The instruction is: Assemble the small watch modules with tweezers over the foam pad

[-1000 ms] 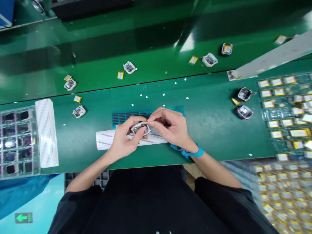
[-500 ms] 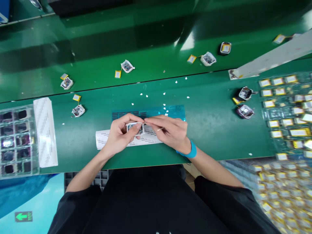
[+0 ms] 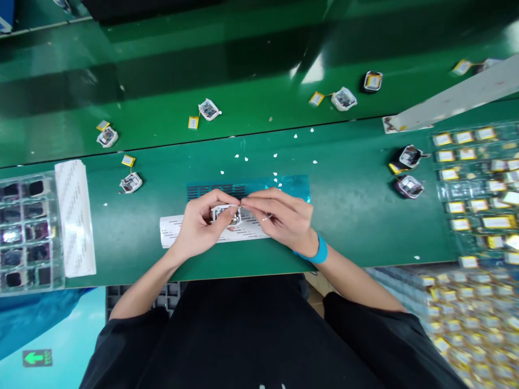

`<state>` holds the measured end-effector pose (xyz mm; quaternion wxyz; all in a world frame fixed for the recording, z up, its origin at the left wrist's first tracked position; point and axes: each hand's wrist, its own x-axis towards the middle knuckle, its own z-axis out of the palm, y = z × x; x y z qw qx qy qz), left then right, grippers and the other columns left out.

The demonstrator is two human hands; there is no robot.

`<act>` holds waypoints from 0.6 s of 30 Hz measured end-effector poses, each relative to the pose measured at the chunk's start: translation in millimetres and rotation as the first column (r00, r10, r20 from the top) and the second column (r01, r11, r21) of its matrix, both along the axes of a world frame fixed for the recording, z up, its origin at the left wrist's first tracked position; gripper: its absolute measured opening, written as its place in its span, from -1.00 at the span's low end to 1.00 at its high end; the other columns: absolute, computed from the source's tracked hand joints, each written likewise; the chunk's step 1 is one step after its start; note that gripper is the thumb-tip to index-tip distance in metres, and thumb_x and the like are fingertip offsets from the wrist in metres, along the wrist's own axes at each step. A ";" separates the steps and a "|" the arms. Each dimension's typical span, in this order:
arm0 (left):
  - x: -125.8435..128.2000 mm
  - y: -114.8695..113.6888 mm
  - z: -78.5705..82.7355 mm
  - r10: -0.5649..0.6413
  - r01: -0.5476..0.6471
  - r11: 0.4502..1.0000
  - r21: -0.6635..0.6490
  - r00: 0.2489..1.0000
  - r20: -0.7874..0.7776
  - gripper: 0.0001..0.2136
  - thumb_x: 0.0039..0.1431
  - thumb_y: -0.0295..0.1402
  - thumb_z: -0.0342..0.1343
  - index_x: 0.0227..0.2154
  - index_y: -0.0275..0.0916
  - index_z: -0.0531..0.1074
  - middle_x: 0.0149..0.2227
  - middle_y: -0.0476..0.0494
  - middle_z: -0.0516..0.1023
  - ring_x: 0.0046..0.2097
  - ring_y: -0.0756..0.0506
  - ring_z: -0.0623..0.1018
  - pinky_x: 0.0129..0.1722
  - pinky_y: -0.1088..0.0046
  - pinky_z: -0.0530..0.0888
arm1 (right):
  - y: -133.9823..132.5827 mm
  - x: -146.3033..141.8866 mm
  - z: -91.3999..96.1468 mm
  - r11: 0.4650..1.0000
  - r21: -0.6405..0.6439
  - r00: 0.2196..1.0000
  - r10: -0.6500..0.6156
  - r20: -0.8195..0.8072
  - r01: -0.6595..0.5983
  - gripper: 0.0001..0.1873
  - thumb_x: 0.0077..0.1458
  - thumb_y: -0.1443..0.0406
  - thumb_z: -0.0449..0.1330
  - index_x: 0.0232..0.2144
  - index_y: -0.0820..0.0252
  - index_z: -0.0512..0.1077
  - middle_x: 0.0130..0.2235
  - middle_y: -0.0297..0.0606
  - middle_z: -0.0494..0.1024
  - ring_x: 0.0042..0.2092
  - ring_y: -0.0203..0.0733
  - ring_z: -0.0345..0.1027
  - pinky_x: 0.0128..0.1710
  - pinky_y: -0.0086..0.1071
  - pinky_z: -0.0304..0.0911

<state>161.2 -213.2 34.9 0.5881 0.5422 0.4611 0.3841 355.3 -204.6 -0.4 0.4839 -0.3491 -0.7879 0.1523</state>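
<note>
My left hand (image 3: 200, 224) is closed round a small white-framed electronic module (image 3: 225, 214), held just above a white printed label strip (image 3: 174, 232) on the green bench. The fingertips of my right hand (image 3: 284, 216) are pinched together at the module's right edge; what they pinch is too small to name. A blue band circles my right wrist (image 3: 318, 251). A blue-tinted sheet (image 3: 292, 186) lies right behind both hands.
More modules with yellow batteries lie on the far belt (image 3: 344, 99) (image 3: 208, 109) (image 3: 107, 136) and near left (image 3: 130, 182). Two dark units (image 3: 407, 165) sit at right. A clear tray of yellow batteries (image 3: 476, 183) fills the right; a tray of dark screens (image 3: 26, 232) the left.
My right hand has flattened and shifted slightly, its fingertips now pinching at the module's right edge. The left hand holds the module a little lower and more level.
</note>
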 end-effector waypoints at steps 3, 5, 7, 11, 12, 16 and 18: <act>-0.7 -0.2 -2.2 0.002 -0.002 1.000 0.002 1.000 0.004 -0.90 0.26 -0.31 0.22 -0.29 -0.22 0.50 -0.43 -0.05 0.57 -0.55 0.05 0.47 -0.67 0.58 0.29 | -1.8 0.4 -1.5 0.998 0.059 0.997 -0.022 0.074 0.017 -0.66 0.22 0.49 0.20 -0.01 0.08 0.54 -0.20 -0.30 0.66 -0.27 -0.29 0.56 -0.40 -0.47 0.46; -0.8 -1.3 -4.2 0.008 -0.008 1.000 0.023 1.000 -0.027 -0.90 0.26 -0.31 0.21 -0.27 -0.23 0.52 -0.42 -0.06 0.58 -0.55 0.05 0.46 -0.67 0.58 0.27 | -2.2 0.2 -1.3 0.996 0.080 0.994 -0.035 0.105 0.027 -0.66 0.22 0.48 0.20 -0.01 0.10 0.54 -0.20 -0.29 0.66 -0.27 -0.30 0.56 -0.40 -0.48 0.46; -0.6 -2.8 -6.2 0.026 -0.020 0.998 0.061 0.996 -0.086 -0.90 0.27 -0.34 0.19 -0.23 -0.23 0.53 -0.41 -0.07 0.59 -0.56 0.07 0.42 -0.67 0.58 0.25 | -1.8 -0.2 -0.1 0.995 0.087 0.991 -0.055 0.122 0.044 -0.72 0.23 0.45 0.20 -0.05 0.11 0.54 -0.22 -0.29 0.67 -0.30 -0.31 0.56 -0.45 -0.48 0.43; 1.1 -4.4 -8.9 0.027 -0.018 0.998 0.062 0.990 -0.141 -0.87 0.26 -0.40 0.17 -0.15 -0.22 0.54 -0.35 -0.06 0.60 -0.63 0.14 0.26 -0.69 0.58 0.19 | 0.5 -0.4 2.9 0.995 0.077 0.990 -0.071 0.122 0.062 -0.80 0.21 0.42 0.22 -0.13 0.14 0.54 -0.25 -0.29 0.69 -0.32 -0.28 0.57 -0.48 -0.45 0.42; 1.7 -4.2 -9.2 0.018 -0.014 0.999 0.039 0.992 -0.127 -0.86 0.26 -0.40 0.16 -0.15 -0.22 0.53 -0.34 -0.06 0.60 -0.64 0.15 0.23 -0.71 0.58 0.16 | 1.3 -0.2 3.6 0.996 0.056 0.991 -0.075 0.113 0.069 -0.80 0.20 0.43 0.22 -0.14 0.13 0.55 -0.25 -0.29 0.69 -0.31 -0.27 0.57 -0.47 -0.45 0.44; 3.5 -2.6 -9.5 0.029 -0.032 0.998 -0.045 0.998 -0.064 -0.85 0.27 -0.36 0.15 -0.12 -0.21 0.49 -0.33 -0.07 0.59 -0.70 0.17 0.19 -0.77 0.56 0.09 | 5.8 1.6 6.2 0.988 -0.073 0.990 -0.132 0.039 0.135 -0.75 0.16 0.46 0.21 -0.16 0.11 0.56 -0.28 -0.33 0.68 -0.40 -0.31 0.53 -0.50 -0.45 0.41; 4.0 -1.9 -9.6 0.051 -0.053 0.996 -0.066 0.998 -0.034 -0.83 0.26 -0.36 0.15 -0.10 -0.20 0.45 -0.33 -0.07 0.58 -0.71 0.18 0.18 -0.78 0.56 0.07 | 7.9 2.9 7.6 0.980 -0.115 0.987 -0.160 0.005 0.160 -0.76 0.17 0.46 0.22 -0.16 0.11 0.57 -0.30 -0.34 0.69 -0.46 -0.36 0.48 -0.53 -0.46 0.37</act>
